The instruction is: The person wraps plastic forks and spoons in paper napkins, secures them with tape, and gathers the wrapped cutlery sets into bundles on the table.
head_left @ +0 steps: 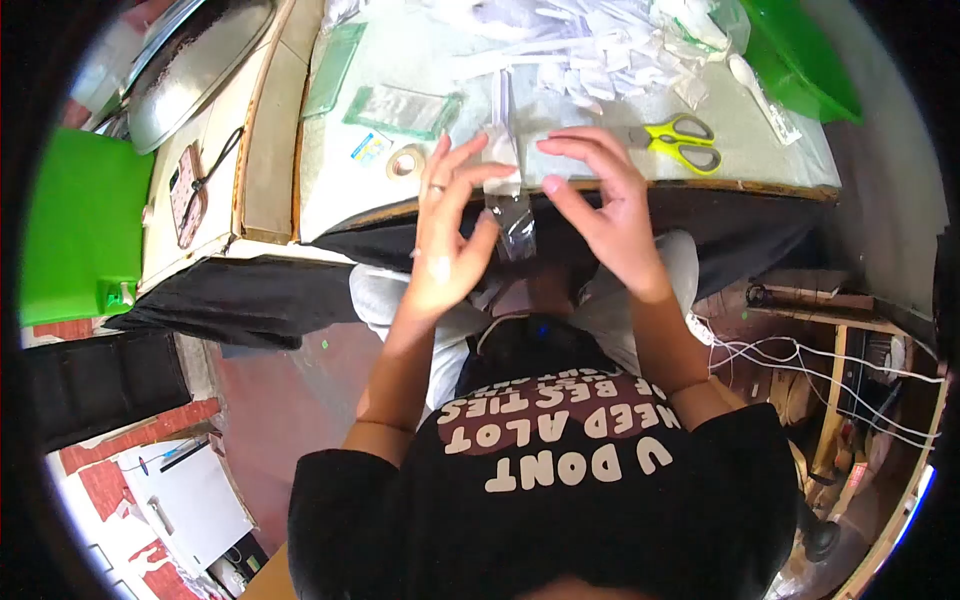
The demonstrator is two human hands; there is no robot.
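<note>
My left hand [452, 222] pinches a clear plastic packet [516, 228] between thumb and fingers at the table's front edge. The packet's lower part hangs over the edge, and a narrow white piece [503, 105] extends from its upper end across the tabletop. Whether that white piece sits inside the packet, I cannot tell. To the right, my right hand [608, 205] is open, thumb and curved fingers apart, with nothing between them. Yellow-green scissors [682, 133] lie just beyond it. A small roll of tape [406, 163] is near my left fingers.
White wrapped pieces [610, 55] are heaped at the back of the table [640, 105]. Green-edged plastic bags [402, 110] lie left, a wrapped white spoon [757, 92] right. A green tub [795, 60] stands at the right edge. A phone [187, 195] rests on the left ledge.
</note>
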